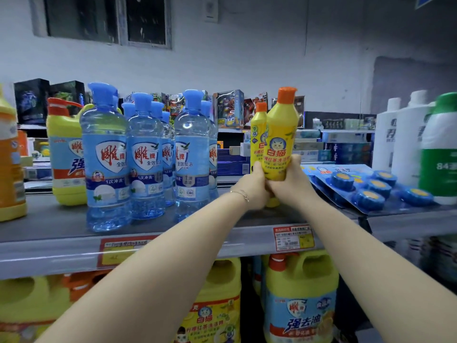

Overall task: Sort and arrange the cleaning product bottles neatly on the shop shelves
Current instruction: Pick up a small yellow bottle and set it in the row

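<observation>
A yellow bottle with an orange cap (280,134) is upright over the grey shelf (61,226). My left hand (252,188) and my right hand (290,184) both grip its lower part, side by side. Directly behind it stands a second yellow bottle (258,134) of the same kind, partly hidden. To the left stand several clear blue bottles with blue caps (146,159), close together.
A yellow jug (65,154) stands left of the blue bottles, an orange jug (10,157) at the far left. Blue toilet-block packs (358,186) lie right of my hands, with white bottles (405,139) and a green-labelled one (440,154) beyond. Large yellow jugs (301,298) fill the lower shelf.
</observation>
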Action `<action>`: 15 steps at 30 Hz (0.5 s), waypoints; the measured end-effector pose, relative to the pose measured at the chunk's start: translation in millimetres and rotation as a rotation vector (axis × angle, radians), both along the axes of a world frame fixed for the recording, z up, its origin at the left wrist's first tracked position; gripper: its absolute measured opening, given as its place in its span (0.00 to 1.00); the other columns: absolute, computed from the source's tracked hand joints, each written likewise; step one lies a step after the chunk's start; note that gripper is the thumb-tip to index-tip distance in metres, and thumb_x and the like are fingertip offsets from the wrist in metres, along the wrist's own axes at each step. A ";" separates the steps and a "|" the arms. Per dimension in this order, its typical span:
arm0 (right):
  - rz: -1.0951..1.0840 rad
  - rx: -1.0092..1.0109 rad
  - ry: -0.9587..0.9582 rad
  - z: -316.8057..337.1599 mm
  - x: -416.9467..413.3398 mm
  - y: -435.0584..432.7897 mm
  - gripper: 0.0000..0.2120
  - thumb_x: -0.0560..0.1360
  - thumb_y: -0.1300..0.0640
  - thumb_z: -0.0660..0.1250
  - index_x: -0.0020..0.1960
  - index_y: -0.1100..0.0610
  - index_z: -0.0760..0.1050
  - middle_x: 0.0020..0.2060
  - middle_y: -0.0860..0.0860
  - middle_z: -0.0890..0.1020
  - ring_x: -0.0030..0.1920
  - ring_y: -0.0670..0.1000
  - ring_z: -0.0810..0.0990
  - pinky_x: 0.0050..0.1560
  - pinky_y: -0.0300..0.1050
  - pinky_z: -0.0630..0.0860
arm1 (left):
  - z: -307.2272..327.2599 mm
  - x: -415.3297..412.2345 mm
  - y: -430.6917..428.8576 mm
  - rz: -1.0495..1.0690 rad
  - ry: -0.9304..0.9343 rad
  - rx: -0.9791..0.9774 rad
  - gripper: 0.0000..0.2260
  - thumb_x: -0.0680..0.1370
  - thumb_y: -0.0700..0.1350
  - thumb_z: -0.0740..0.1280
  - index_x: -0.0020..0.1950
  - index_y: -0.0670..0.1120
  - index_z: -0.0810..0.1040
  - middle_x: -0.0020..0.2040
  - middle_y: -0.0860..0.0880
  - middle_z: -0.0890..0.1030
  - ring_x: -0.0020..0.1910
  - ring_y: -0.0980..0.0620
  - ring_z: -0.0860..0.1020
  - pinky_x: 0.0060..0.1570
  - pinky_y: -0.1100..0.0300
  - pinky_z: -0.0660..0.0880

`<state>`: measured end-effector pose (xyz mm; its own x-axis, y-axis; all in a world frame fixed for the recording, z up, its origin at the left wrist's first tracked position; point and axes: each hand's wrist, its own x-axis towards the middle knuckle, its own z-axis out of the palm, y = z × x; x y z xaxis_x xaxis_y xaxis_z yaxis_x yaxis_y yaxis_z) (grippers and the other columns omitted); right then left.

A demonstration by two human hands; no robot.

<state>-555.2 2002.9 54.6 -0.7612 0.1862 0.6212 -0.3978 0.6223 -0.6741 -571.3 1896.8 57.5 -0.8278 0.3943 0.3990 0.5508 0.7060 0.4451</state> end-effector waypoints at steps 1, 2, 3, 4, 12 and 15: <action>-0.013 0.015 -0.021 2.3 -2.1 0.4 0.27 0.72 0.54 0.72 0.62 0.60 0.61 0.49 0.53 0.74 0.48 0.53 0.75 0.47 0.47 0.72 | 1.3 -2.9 0.8 0.003 -0.024 0.007 0.24 0.78 0.43 0.65 0.69 0.42 0.57 0.59 0.40 0.77 0.54 0.43 0.78 0.54 0.49 0.77; -0.026 0.027 -0.050 4.7 -5.2 0.6 0.27 0.72 0.54 0.72 0.63 0.60 0.61 0.50 0.54 0.75 0.49 0.53 0.75 0.48 0.47 0.71 | 2.7 -4.8 1.3 0.007 -0.047 0.014 0.23 0.78 0.43 0.65 0.68 0.42 0.58 0.60 0.40 0.77 0.56 0.42 0.77 0.56 0.49 0.76; -0.031 0.030 -0.082 7.3 -8.1 0.7 0.27 0.72 0.54 0.72 0.63 0.59 0.62 0.52 0.55 0.75 0.50 0.54 0.75 0.48 0.47 0.71 | 4.4 -7.1 1.8 0.017 -0.069 0.019 0.22 0.79 0.43 0.65 0.68 0.42 0.59 0.61 0.40 0.76 0.58 0.42 0.77 0.56 0.50 0.76; -0.028 0.021 -0.117 9.9 -11.0 0.4 0.27 0.72 0.53 0.72 0.64 0.58 0.62 0.54 0.55 0.75 0.50 0.54 0.75 0.49 0.47 0.71 | 5.8 -9.1 2.2 0.028 -0.085 0.018 0.21 0.79 0.43 0.64 0.67 0.41 0.60 0.62 0.40 0.75 0.59 0.42 0.76 0.57 0.51 0.75; 0.003 0.079 -0.267 12.3 -21.0 5.1 0.25 0.77 0.53 0.66 0.69 0.57 0.60 0.57 0.54 0.75 0.51 0.51 0.72 0.50 0.46 0.71 | 5.1 -19.4 3.3 0.074 -0.086 -0.048 0.16 0.81 0.44 0.61 0.66 0.38 0.66 0.62 0.40 0.75 0.59 0.42 0.76 0.57 0.52 0.74; -0.004 0.108 -0.278 11.4 -18.5 7.8 0.24 0.77 0.53 0.65 0.69 0.56 0.60 0.61 0.55 0.75 0.56 0.54 0.75 0.53 0.47 0.71 | 2.0 -18.0 5.7 0.088 -0.113 -0.012 0.17 0.81 0.46 0.61 0.66 0.39 0.65 0.62 0.40 0.75 0.58 0.42 0.76 0.56 0.52 0.75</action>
